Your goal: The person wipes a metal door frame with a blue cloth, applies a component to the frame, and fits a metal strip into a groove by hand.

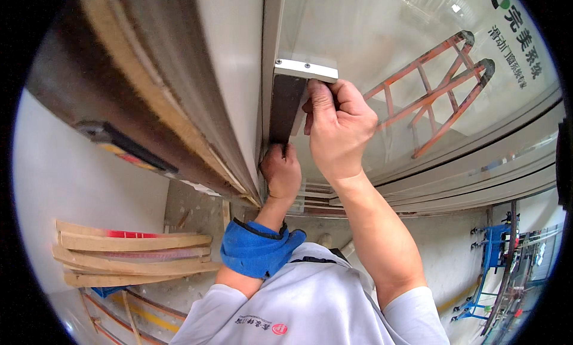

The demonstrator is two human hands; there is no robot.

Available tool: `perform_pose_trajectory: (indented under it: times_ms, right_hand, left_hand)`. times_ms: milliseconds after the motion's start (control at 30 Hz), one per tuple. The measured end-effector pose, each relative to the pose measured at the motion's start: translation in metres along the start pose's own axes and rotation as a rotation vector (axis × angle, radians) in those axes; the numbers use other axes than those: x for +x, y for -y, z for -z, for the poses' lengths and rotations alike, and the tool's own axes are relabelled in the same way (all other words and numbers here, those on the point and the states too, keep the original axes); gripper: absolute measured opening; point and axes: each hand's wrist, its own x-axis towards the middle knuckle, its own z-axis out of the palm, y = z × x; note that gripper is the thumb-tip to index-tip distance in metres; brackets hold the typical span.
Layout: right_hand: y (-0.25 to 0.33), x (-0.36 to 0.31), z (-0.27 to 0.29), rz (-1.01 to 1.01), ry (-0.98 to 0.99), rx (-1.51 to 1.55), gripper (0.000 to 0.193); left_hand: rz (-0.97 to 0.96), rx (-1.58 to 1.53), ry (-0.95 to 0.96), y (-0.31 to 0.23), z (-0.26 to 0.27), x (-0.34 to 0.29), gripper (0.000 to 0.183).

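Head view: right hand (341, 121) curls narrowly at the bracket (305, 69), toward twelve o'clock; left hand (280, 173), grip unclear, touches the dark bar (286, 106).

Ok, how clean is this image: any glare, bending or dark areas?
Head view: black corners; the pale rails bend toward the rim; a small bright glint sits high on the glass panel. Head view, centre: right hand and left hand look reasonably clear.

Chinese lettering (521, 37) on glass (364, 37), shirt (310, 303)
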Motion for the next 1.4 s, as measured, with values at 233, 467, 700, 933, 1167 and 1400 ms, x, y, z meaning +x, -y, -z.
perform_pose_trajectory:
  times_ms: [233, 467, 700, 933, 1167, 1400]
  right_hand:
    - [-0.008, -0.012, 0.000, 0.190, -0.050, -0.120, 0.008]
    - [-0.078, -0.064, 0.013, 0.056, 0.100, -0.318, 0.004]
    - [-0.065, -0.050, 0.012, 0.105, 0.096, -0.310, 0.003]
    - [-0.006, -0.005, 0.014, 0.076, 0.020, -0.116, 0.007]
    - [0.006, 0.004, 0.009, 0.163, -0.037, -0.052, 0.008]
    - [-0.001, 0.004, 0.005, 0.220, -0.065, -0.087, 0.008]
  left_hand:
    - [-0.073, 0.030, -0.014, -0.002, 0.010, 0.002, 0.031]
    - [-0.084, -0.163, 0.040, 0.011, 0.001, -0.010, 0.011]
    - [-0.157, -0.189, -0.060, 0.005, 0.001, 0.001, 0.021]
    - [-0.179, 0.184, -0.009, 0.013, -0.004, -0.003, 0.022]
    - [-0.138, 0.054, 0.003, 0.034, -0.011, 0.001, 0.027]
    - [-0.075, -0.060, -0.015, -0.006, 0.002, 0.000, 0.026]
